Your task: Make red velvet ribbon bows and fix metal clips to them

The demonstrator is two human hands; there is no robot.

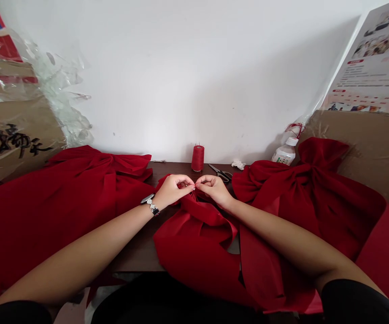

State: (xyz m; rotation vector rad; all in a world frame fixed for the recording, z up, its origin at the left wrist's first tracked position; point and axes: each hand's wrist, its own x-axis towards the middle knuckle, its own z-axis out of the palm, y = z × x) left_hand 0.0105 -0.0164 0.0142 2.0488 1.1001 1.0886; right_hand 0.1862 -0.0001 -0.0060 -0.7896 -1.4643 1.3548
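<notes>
My left hand (177,189), with a watch (152,204) on its wrist, is closed in a pinch. Opposite it, my right hand (213,188) pinches too, and the two sets of fingertips nearly meet. Between them is the gathered top of a piece of red fabric (194,229), its pleats fanning down from the fingers. A tiny pale spot shows at the fingertips; I cannot make out what it is. The fabric hangs over the table's front edge toward my lap.
Behind my hands stand a cone of red thread (197,158) and scissors (220,172) on the dark table (140,252). Large red fabric bows (96,180) lie left and another bow (309,180) right. A white-capped bottle (285,153) leans by the wall, between cardboard boxes.
</notes>
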